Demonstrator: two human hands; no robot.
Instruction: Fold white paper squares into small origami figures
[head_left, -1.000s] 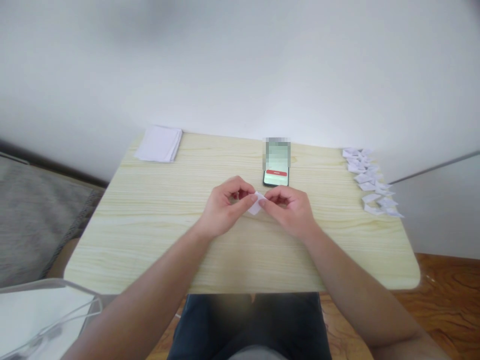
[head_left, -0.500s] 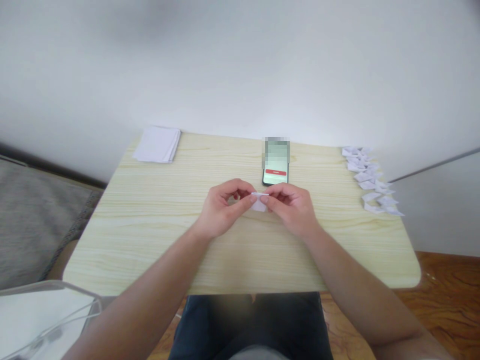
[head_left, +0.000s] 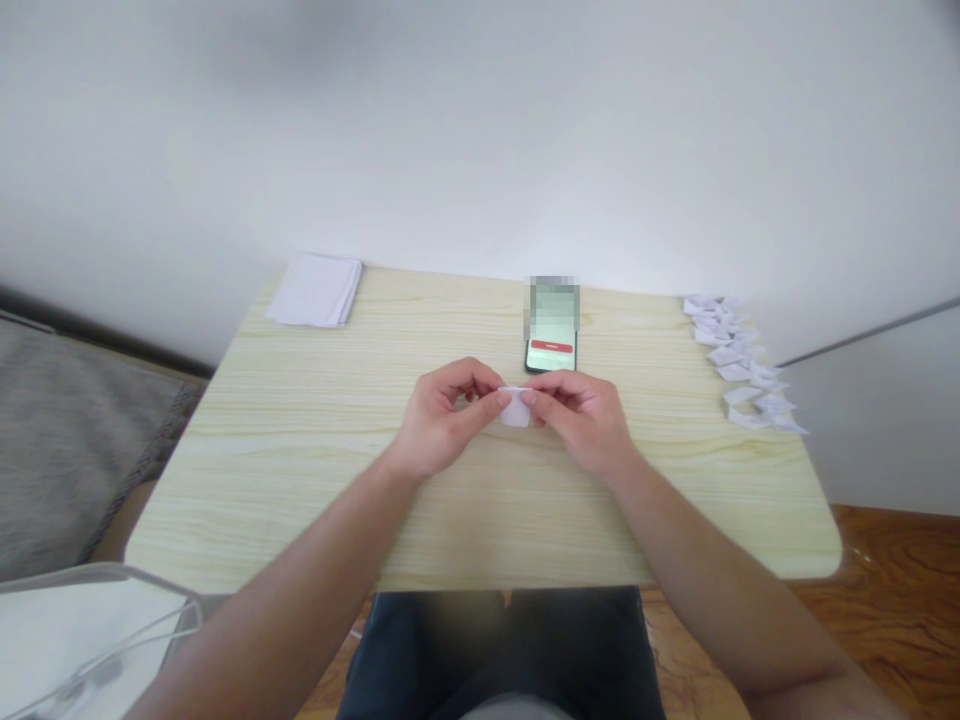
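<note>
A small folded piece of white paper (head_left: pixel 516 410) is held above the middle of the table, just in front of the phone. My left hand (head_left: pixel 454 415) pinches its left edge between thumb and forefinger. On the right edge, my right hand (head_left: pixel 581 410) does the same, thumb on the near face. The paper's far side and some of my fingers behind it are hidden. Both forearms reach in over the table's front edge.
Beyond my hands a phone (head_left: pixel 552 345) with a lit screen lies on the pale wooden table (head_left: pixel 300 480). A stack of white paper sheets (head_left: pixel 315 290) sits back left. Several folded white paper shapes (head_left: pixel 739 360) line the right edge. A wall (head_left: pixel 480 150) stands behind.
The paper's top edge looks slightly flatter and the piece sits a touch further left. Both hands keep their pinch and have barely shifted.
</note>
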